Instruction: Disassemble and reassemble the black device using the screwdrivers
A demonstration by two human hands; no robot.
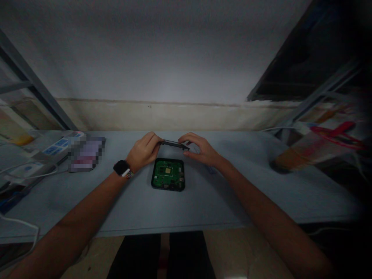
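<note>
Left fingers (152, 142), right fingers (192, 136) pinching black cover (173, 144) near circuit board (162, 176); blue labels (53, 150) blurred, unreadable.

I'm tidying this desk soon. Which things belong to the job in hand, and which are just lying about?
In the job:
dark panel, between left hand and right hand
open case with green circuit board

Lying about:
phone, left
power strip, left
red-rimmed cup, right

A dark cover (174, 144) tilts near an open, green-boarded case (167, 189).
</note>
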